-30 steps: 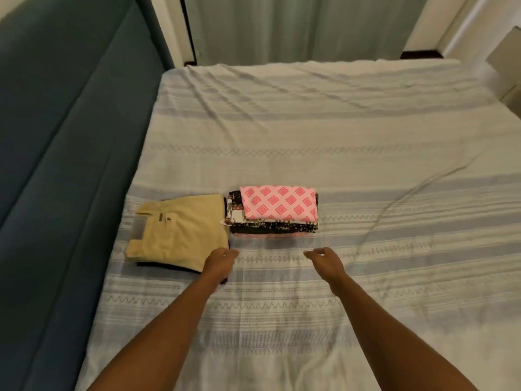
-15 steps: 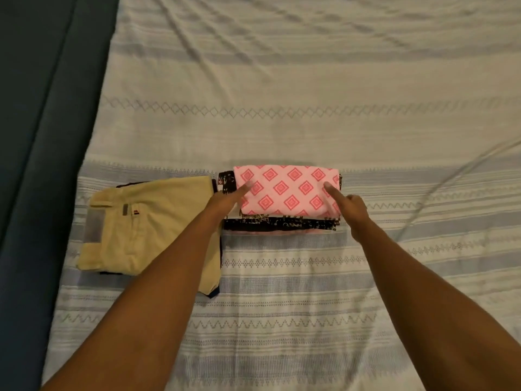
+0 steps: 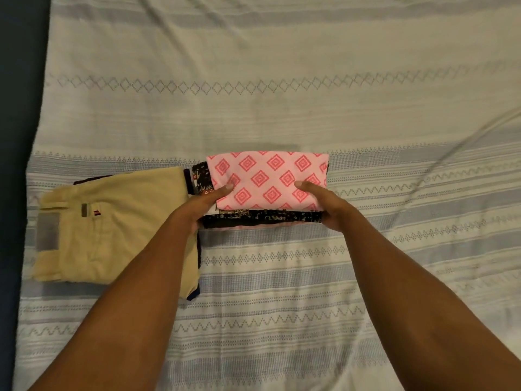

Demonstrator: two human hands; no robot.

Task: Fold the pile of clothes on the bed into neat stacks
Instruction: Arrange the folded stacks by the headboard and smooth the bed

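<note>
A small stack of folded clothes lies mid-bed, topped by a pink cloth with a red diamond pattern (image 3: pixel 267 176); a black patterned garment (image 3: pixel 262 217) shows beneath it along the near edge. My left hand (image 3: pixel 208 201) grips the stack's left near corner, thumb on the pink cloth and fingers hidden under the pile. My right hand (image 3: pixel 321 204) grips the right near corner the same way. Left of the stack, folded tan trousers (image 3: pixel 112 227) rest on a dark garment whose edge peeks out.
The bed is covered by a white and blue-grey striped bedspread (image 3: pixel 282 94) with a long crease at the right. A dark blue upholstered surface (image 3: pixel 14 108) runs along the bed's left edge.
The view has dropped and closed in on the bed. Both hands went forward from the bedspread to the stack, first touching the pink cloth and now gripping the pile's near corners.
</note>
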